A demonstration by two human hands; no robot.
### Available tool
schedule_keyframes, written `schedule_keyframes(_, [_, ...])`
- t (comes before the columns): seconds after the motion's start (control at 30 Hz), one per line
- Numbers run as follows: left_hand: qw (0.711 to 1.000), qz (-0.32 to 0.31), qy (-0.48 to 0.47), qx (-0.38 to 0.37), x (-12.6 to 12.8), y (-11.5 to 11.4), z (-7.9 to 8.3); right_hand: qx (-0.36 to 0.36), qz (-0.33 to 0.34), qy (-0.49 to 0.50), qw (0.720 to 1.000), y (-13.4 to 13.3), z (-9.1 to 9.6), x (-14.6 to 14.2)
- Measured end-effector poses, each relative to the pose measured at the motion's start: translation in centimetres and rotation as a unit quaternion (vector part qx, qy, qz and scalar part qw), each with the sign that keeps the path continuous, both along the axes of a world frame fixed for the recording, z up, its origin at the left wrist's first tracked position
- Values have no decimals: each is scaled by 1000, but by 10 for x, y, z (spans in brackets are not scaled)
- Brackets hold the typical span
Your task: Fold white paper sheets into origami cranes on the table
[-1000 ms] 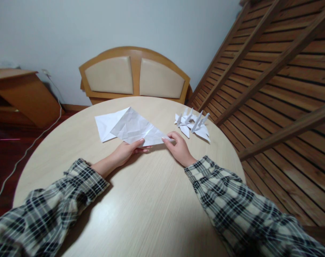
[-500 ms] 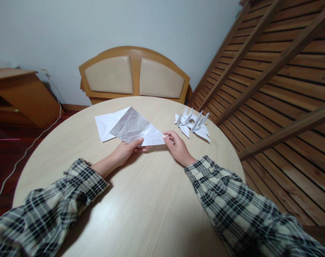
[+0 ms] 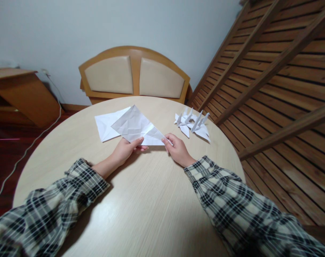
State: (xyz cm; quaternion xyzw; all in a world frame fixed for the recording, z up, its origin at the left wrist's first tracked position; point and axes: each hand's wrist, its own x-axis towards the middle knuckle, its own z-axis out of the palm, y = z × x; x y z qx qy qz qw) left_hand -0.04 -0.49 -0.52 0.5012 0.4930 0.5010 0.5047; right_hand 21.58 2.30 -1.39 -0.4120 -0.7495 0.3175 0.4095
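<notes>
A creased white sheet of paper, partly folded, is held above the table between both hands. My left hand pinches its lower left edge, thumb on top and fingers beneath. At the pointed right corner, my right hand grips the paper between thumb and fingers. Behind the held sheet, more white paper lies flat on the table, partly covered by it. Several folded white paper cranes stand close together to the right, beyond my right hand.
The round pale wooden table fills the middle. Behind it stands a padded wooden headboard against the wall. Wooden slats rise on the right. A desk and a white cable are at the left.
The held paper has tilted and shifted slightly, its face now lighter. My right thumb and fingers have moved a little along its right corner. The cranes and flat paper stay put.
</notes>
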Motion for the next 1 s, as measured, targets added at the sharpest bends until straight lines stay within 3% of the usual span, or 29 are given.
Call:
schedule_keyframes(0.2, [998, 23, 66, 4, 1, -3, 4, 86, -7, -55, 995, 0, 0, 0])
schedule_keyframes(0.43, [998, 21, 55, 20, -2, -2, 1, 25, 14, -22, 999, -3, 0, 1])
schedule_keyframes(0.6, [992, -5, 111, 57, -3, -6, 1, -7, 43, 9, 999, -1, -1, 0])
schedule_keyframes(0.8, [986, -58, 141, 69, -4, -5, -2, 32, 56, -23, 998, -2, 1, -2])
schedule_keyframes(1.0, [974, -90, 185, 98, -1, -8, -2, 8, 92, -18, 996, -3, -1, -2])
